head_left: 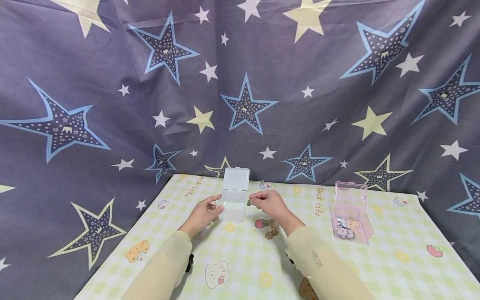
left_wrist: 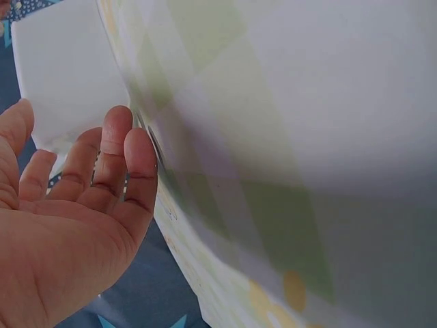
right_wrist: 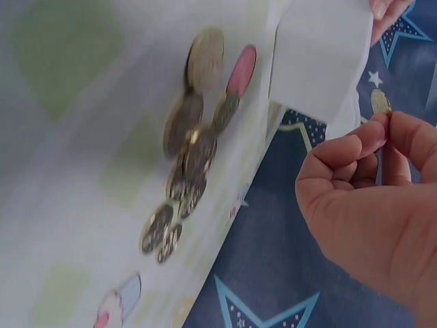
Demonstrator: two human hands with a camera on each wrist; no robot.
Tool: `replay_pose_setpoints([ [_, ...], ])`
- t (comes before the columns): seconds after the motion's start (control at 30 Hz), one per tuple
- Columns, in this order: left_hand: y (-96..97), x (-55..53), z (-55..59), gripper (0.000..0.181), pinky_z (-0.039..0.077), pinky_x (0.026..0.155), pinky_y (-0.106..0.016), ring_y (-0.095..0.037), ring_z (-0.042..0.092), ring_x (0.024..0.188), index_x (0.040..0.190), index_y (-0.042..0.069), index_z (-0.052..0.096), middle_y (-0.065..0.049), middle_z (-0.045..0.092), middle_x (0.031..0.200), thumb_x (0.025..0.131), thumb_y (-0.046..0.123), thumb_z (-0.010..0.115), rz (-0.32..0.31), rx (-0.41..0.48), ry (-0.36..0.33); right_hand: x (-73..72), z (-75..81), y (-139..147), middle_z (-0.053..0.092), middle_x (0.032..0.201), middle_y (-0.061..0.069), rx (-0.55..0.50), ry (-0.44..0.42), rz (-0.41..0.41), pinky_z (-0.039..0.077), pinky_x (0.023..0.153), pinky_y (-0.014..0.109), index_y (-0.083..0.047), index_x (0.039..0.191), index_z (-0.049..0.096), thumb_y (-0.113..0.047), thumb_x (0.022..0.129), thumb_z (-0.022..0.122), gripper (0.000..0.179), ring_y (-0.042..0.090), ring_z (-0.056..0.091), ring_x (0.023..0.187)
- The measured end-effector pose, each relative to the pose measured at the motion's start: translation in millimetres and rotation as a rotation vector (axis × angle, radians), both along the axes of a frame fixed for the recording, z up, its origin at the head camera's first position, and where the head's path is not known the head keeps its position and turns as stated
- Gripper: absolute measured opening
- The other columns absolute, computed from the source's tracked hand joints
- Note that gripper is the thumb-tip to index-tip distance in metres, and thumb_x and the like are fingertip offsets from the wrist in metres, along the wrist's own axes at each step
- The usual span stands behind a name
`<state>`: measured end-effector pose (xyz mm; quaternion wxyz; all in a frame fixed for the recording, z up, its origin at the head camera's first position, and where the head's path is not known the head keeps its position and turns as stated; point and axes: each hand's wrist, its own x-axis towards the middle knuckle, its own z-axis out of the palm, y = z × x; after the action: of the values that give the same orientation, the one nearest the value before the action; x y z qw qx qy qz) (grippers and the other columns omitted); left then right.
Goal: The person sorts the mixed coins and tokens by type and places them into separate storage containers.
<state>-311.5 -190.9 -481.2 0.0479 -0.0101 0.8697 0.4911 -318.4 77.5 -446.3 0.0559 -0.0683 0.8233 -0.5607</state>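
A translucent white lidded box [head_left: 233,211] stands on the table with its lid raised at the back. My left hand [head_left: 205,213] is at its left side, fingers loosely bent and the palm empty; in the left wrist view, thumb and fingertips lie close against the box [left_wrist: 68,68], though firm contact cannot be told. Right of the box's opening, my right hand [head_left: 271,204] pinches a coin [right_wrist: 380,102] between thumb and forefinger, held up off the table. Below that hand a loose cluster of brassy coins [right_wrist: 198,154] lies on the cloth, some overlapping.
A clear pink box [head_left: 350,227] with its lid up stands on the right of the table, showing cartoon figures at its bottom. A checked green-and-white cloth [head_left: 240,258] covers the table. Behind hangs a dark star-patterned curtain [head_left: 195,96].
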Motion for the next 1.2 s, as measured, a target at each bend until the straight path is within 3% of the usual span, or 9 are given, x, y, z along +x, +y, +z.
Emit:
replay_pose_setpoints([
  [0.7, 1.5, 1.6, 0.7, 0.059, 0.05, 0.065, -0.028, -0.024, 0.069, 0.085, 0.16, 0.022, 0.052, -0.011, 0.07, 0.118, 0.105, 0.028, 0.071, 0.013, 0.0, 0.002, 3.0, -12.6, -17.7, 0.08, 0.105, 0.005, 0.008, 0.013, -0.019, 0.056, 0.088, 0.034, -0.005, 0.116, 0.081, -0.015, 0.101, 0.071, 0.021, 0.016, 0.067, 0.092],
  [1.2, -0.6, 1.4, 0.9, 0.058, 0.05, 0.066, -0.03, -0.026, 0.069, 0.086, 0.16, 0.023, 0.051, -0.01, 0.071, 0.116, 0.106, 0.029, 0.071, 0.003, 0.021, 0.001, 4.0, -11.4, -19.3, 0.078, 0.104, 0.005, 0.006, 0.002, -0.011, 0.052, 0.079, 0.027, -0.006, 0.118, 0.081, -0.017, 0.101, 0.071, 0.022, 0.016, 0.066, 0.091],
])
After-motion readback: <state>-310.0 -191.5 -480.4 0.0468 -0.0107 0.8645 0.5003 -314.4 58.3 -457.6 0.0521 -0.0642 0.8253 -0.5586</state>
